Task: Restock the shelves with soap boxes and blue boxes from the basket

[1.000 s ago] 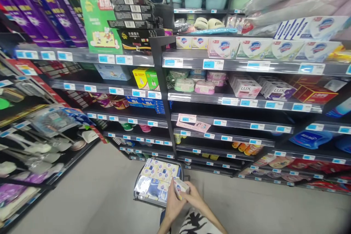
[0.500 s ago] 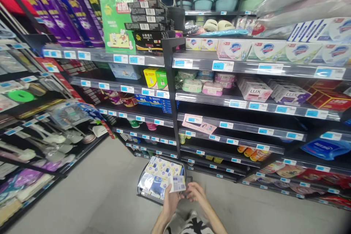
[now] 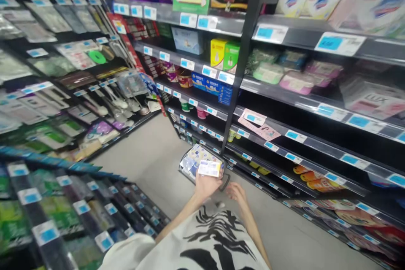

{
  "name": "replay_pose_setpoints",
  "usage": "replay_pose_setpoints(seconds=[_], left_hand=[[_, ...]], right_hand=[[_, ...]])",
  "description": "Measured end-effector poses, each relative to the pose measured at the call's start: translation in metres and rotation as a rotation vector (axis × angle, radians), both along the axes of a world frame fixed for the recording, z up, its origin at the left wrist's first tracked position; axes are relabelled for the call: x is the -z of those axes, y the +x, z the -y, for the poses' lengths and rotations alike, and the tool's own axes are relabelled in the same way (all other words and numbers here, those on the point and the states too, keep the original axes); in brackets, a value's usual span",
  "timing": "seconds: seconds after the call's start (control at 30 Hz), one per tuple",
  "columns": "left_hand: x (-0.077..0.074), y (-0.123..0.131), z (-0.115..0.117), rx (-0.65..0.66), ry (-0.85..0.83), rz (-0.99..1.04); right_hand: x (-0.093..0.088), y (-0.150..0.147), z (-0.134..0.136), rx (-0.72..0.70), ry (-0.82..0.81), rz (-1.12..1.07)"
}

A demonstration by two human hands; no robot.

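Note:
My left hand [image 3: 205, 185] is closed around a small soap box [image 3: 209, 168], white with a yellow end and printed text on its upper face. It is held above the near side of a dark-rimmed basket [image 3: 182, 170] on the floor. Inside the basket lie several white, yellow and blue printed boxes [image 3: 198, 154]. Close by, to the right of the basket's black handle [image 3: 225, 182], my right hand [image 3: 236, 193] has its fingers loosely bent and apart, with nothing visible in them.
Shelves with soap packs [image 3: 297, 82], blue boxes [image 3: 210, 84] and price tags rise ahead and to the right. Hanging kitchen tools [image 3: 117, 101] line the left rack. A lower shelf unit [image 3: 63, 211] stands at near left. Grey floor [image 3: 148, 147] runs between them.
My view has swung left and down, bringing the near-left shelves and my patterned shirt into sight. The right hand has drawn away from the left, which still holds the soap box.

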State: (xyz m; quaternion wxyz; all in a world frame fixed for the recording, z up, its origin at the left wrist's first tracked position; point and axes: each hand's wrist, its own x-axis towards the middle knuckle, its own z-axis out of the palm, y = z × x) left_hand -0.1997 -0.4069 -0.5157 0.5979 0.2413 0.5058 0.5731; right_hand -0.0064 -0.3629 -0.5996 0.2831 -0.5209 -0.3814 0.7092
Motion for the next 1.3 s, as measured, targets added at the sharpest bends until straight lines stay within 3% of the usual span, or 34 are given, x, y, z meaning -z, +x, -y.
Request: replay_pose_setpoints(seconds=[0.1, 0.3, 0.37, 0.5, 0.6, 0.77, 1.03, 1.3], left_hand=[[-0.001, -0.002, 0.004, 0.004, -0.072, -0.114], [0.012, 0.001, 0.011, -0.05, 0.106, 0.405], [0.021, 0.002, 0.011, 0.015, 0.09, 0.227], [0.039, 0.008, 0.012, 0.195, 0.025, -0.701], [0.049, 0.018, 0.018, 0.342, 0.119, -1.094], [0.058, 0.032, 0.029, 0.314, 0.199, -1.177], [0.065, 0.029, 0.03, 0.277, 0.376, -1.315], [0.063, 0.028, 0.036, 0.326, 0.379, -1.308]], right_hand=[[-0.007, 0.004, 0.003, -0.007, -0.039, -0.022], [-0.011, 0.007, 0.006, -0.022, -0.053, -0.025], [-0.012, 0.004, 0.005, 0.008, -0.059, -0.048], [-0.017, -0.001, 0.004, 0.019, -0.127, -0.127], [-0.018, -0.002, 0.006, -0.046, -0.096, -0.074], [-0.017, 0.0, 0.013, -0.013, -0.087, -0.028], [-0.025, 0.0, 0.012, -0.034, -0.028, -0.053], [-0.025, -0.001, 0.016, -0.034, -0.011, -0.044]])
